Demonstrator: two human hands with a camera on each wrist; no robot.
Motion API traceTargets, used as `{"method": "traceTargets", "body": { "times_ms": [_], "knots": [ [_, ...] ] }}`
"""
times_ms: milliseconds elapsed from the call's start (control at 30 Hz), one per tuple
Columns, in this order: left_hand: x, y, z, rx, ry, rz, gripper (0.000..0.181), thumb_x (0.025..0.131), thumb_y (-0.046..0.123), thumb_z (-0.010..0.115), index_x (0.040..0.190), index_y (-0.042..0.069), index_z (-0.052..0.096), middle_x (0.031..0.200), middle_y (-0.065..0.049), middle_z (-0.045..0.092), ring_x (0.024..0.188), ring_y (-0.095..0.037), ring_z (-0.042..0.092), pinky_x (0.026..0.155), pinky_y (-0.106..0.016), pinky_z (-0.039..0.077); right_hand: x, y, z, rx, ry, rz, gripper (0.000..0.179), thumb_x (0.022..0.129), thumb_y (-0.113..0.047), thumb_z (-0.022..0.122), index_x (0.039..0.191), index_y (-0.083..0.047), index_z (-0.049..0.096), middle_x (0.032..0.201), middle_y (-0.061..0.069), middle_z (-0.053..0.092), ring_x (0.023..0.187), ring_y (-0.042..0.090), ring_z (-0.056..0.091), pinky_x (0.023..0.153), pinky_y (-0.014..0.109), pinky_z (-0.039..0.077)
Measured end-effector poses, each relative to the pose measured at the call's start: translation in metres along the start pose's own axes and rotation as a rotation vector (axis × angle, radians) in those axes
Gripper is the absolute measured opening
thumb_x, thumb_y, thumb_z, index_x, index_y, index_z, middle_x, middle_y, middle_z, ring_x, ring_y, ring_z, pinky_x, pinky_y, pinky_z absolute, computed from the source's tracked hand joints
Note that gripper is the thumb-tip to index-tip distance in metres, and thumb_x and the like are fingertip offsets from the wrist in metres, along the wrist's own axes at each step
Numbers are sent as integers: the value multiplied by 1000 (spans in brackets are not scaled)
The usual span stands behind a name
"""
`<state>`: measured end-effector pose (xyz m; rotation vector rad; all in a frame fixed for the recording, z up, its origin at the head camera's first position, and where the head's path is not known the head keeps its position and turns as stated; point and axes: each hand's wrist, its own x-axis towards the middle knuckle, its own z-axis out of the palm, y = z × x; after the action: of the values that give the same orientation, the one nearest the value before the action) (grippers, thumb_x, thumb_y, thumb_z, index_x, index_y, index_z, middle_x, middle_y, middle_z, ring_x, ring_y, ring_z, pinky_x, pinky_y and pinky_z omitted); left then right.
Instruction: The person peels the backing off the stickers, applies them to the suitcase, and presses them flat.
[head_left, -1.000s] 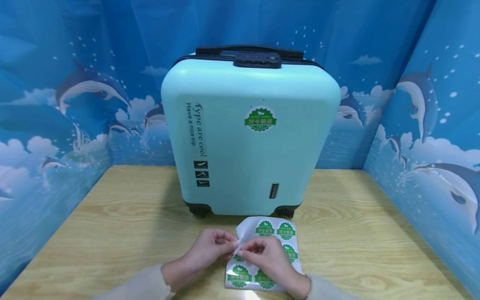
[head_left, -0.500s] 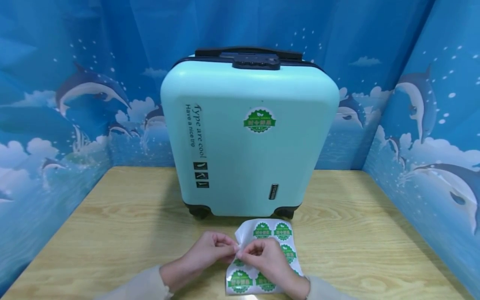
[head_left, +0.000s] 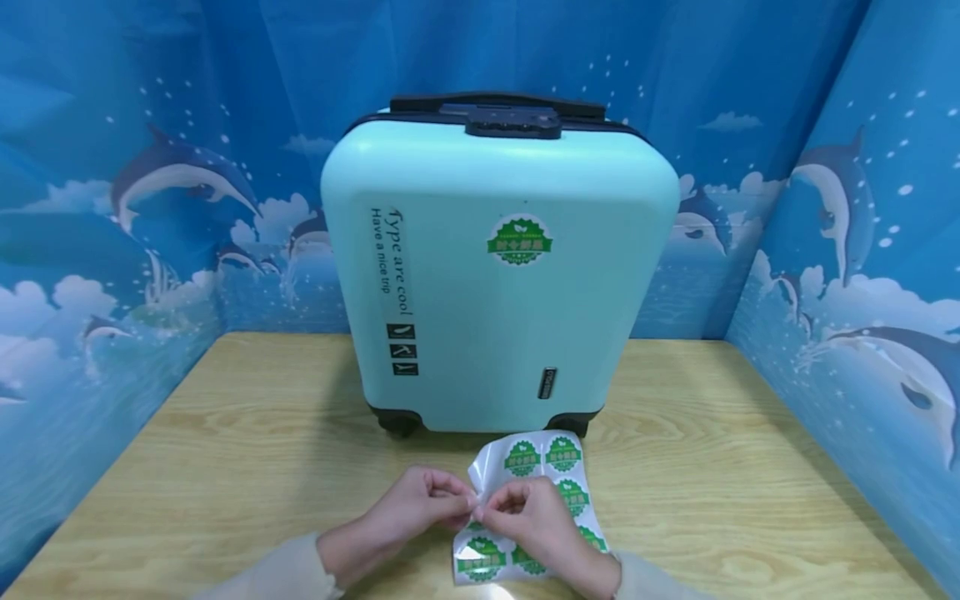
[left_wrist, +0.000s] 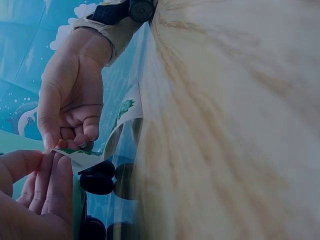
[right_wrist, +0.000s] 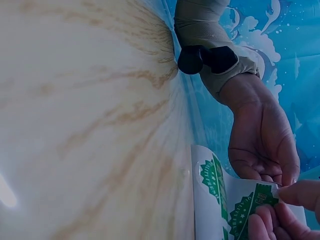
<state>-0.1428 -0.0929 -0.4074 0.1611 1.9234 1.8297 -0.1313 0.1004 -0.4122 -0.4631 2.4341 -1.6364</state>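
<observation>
A white sheet of round green stickers (head_left: 491,468) lies before the suitcase, its left edge bent up between the hands. At that raised edge my left hand (head_left: 416,507) pinches the sheet between thumb and fingers. My right hand (head_left: 538,518) pinches at the same spot, its fingertips almost touching the left ones, and covers several stickers. The right wrist view shows a green sticker (right_wrist: 264,195) at the sheet's raised edge; whether any of it has come off the backing, I cannot tell. Behind stands a mint-green suitcase (head_left: 457,292), upright, with one green sticker (head_left: 519,240) on its front.
The wooden table (head_left: 247,417) carries the suitcase and the sheet. Dolphin-printed blue curtains (head_left: 262,67) enclose the back and sides. The suitcase's black wheels (head_left: 400,423) stand just beyond the sheet's far edge.
The sheet's far and right parts have shifted slightly left, and the sheet flexes a little. Both hands keep their pinch at nearly the same place.
</observation>
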Motion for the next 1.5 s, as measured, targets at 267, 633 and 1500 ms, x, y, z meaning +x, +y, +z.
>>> {"method": "traceTargets", "body": {
  "times_ms": [267,633,1500],
  "knots": [
    [-1,-2,1,-24,3,20,19,83,8,69,96,-5,66,85,-12,71,76,-14,67,74,-30,57,0,-1,0,38,-6,27,12,77,-15,74,78,-3,70,73,3,69,63,5,60,58,16,51],
    [-4,-6,5,-35,23,53,19,83,4,68,96,-9,65,85,-14,71,75,-13,68,73,-31,57,-3,0,0,74,-22,79,15,77,-14,73,79,1,69,72,5,69,63,7,61,58,16,51],
    [-3,-3,4,-45,42,14,20,83,7,69,97,-6,66,85,-14,71,73,-14,68,72,-31,57,-3,1,1,176,-14,76,10,77,-2,69,83,6,68,74,11,70,65,7,63,60,16,53]
  ]
}}
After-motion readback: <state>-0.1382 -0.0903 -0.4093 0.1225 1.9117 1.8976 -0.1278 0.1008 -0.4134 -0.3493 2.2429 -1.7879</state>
